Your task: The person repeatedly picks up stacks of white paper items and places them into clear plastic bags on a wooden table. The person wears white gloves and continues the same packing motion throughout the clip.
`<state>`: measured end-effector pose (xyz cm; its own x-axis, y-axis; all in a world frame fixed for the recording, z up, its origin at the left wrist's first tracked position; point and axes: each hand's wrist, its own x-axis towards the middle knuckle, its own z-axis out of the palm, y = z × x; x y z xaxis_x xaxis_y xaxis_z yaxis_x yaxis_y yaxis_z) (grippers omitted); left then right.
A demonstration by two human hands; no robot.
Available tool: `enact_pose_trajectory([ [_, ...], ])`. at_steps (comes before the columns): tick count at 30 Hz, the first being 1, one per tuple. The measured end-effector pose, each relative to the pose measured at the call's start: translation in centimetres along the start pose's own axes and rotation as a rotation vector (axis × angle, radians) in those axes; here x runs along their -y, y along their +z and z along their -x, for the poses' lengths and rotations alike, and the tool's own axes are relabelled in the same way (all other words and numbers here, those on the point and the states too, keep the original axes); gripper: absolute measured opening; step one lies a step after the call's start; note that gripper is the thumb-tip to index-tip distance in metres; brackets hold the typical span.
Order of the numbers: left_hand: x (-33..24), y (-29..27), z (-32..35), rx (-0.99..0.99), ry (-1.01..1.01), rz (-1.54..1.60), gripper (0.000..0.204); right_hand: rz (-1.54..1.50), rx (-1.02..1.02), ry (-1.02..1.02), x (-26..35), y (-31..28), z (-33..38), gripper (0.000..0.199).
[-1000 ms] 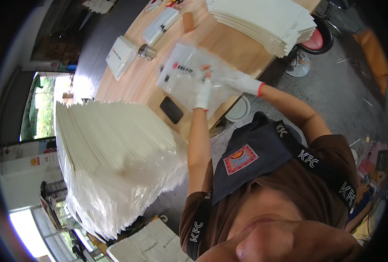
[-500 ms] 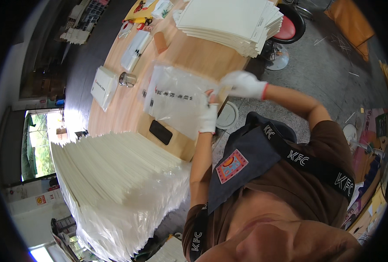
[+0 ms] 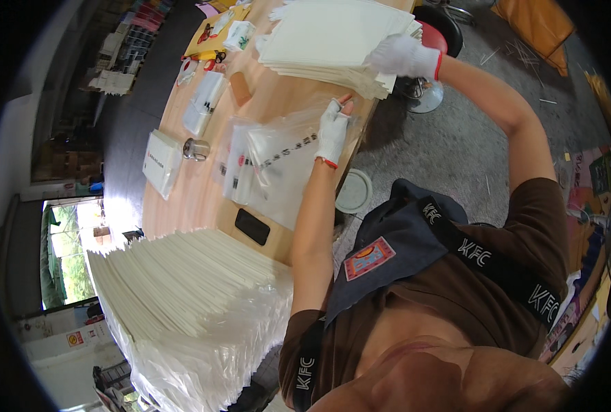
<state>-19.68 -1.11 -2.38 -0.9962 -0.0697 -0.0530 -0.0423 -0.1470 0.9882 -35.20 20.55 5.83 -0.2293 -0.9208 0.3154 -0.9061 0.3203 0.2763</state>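
Our left hand (image 3: 333,130), gloved, lies flat with fingers spread on the clear plastic bags (image 3: 271,168) at table (image 3: 175,206) centre, apparently pinning them. Our right hand (image 3: 401,56), at 1 o'clock, curls over the cream sheet stack (image 3: 326,34) edge, likely gripping a sheet.

Wooden table (image 3: 182,206), grey floor (image 3: 456,144), bright doorway (image 3: 65,254)

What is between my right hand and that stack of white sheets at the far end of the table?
Nothing visible. The gloved right hand already rests on the near corner of the stack of white sheets, while the left hand presses on the clear plastic bags.
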Motion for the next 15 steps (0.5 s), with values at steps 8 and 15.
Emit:
enact_pose_trajectory([
  [8, -3.5, -2.6, 5.1, -0.259, -0.244, 0.151, 0.027, -0.658, -0.192, 0.329, 11.9, -5.7, 2.9, 0.031],
  [15, -6.0, -0.4, 9.7, -0.221, -0.306, -0.602, 0.034, -2.112, -0.221, 0.708, 14.4, 2.8, 3.1, 0.05],
])
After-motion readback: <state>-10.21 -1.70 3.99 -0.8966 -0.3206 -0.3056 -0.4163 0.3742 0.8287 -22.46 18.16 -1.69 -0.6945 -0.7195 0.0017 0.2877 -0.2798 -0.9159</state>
